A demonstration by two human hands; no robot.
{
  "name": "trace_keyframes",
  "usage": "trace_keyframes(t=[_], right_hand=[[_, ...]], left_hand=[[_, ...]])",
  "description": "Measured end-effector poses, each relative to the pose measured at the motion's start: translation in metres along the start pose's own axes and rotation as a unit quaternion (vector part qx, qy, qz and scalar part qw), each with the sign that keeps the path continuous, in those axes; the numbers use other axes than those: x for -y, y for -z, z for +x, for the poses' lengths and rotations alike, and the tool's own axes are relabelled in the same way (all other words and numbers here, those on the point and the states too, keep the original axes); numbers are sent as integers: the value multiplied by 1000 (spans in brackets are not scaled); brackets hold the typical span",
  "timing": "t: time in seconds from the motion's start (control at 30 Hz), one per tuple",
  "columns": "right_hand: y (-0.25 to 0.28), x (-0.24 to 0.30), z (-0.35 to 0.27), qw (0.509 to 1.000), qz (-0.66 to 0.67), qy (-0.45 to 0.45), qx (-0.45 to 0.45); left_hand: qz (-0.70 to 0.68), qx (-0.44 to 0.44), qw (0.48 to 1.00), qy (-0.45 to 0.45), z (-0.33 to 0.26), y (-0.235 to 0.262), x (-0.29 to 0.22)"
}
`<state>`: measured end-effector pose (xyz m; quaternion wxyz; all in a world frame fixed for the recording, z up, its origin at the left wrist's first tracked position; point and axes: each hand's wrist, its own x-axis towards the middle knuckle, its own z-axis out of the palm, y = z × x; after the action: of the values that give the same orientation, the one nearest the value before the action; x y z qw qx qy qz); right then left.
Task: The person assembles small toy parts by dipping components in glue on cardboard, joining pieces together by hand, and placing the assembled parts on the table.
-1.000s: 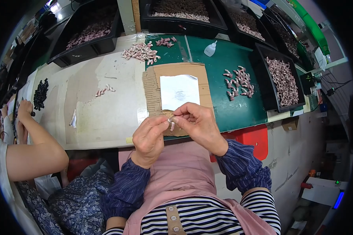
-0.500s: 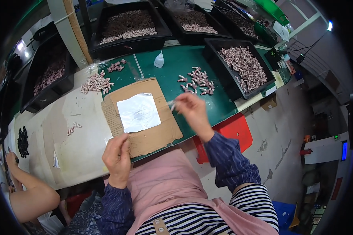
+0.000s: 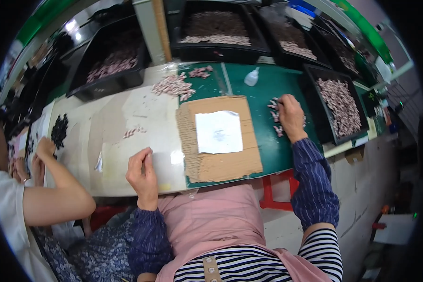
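My right hand [image 3: 291, 115] is over a small pile of pink-and-dark moulded pieces [image 3: 278, 130] on the green mat, partly covering it. Its fingers curl down and in, and the fingertips are hidden. Above the pale tabletop, left of the cardboard, is my left hand [image 3: 143, 177], thumb and fingers pressed together. Whatever they may pinch is too small to make out. A white sheet [image 3: 219, 132] with a greyish smudge at its middle lies on the cardboard piece [image 3: 221, 168], between my hands.
A small white squeeze bottle [image 3: 251, 77] stands beyond the cardboard. Paler pieces [image 3: 173, 86] are heaped at its far left. Black bins [image 3: 221, 52] of similar pieces line the back, with another bin [image 3: 336, 109] at right. A co-worker's arm [image 3: 61, 188] reaches toward black pieces [image 3: 59, 130] at left.
My right hand has gone from the cardboard's right edge, with a small pale piece, to the pile. My left hand has left the cardboard's near corner leftward. The whole view has swung left.
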<state>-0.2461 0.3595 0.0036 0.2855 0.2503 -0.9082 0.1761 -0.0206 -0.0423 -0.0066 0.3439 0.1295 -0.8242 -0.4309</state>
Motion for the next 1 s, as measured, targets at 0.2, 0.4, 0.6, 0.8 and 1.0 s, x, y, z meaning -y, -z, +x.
trace_keyframes(t=[0.2, 0.4, 0.6, 0.8, 1.0], right_hand=[[23, 3, -4, 997, -58, 27, 50], [-2, 76, 43, 986, 162, 22, 24], [-73, 112, 96, 971, 213, -53, 97], [-122, 98, 139, 962, 198, -158, 99], [-149, 111, 158, 978, 118, -130, 109]], left_hand=[[111, -18, 993, 35, 32, 17, 18], [171, 21, 984, -51, 68, 4, 26], [233, 63, 969, -52, 71, -13, 35], [194, 62, 973, -108, 67, -19, 35], [179, 69, 976, -98, 66, -18, 38]])
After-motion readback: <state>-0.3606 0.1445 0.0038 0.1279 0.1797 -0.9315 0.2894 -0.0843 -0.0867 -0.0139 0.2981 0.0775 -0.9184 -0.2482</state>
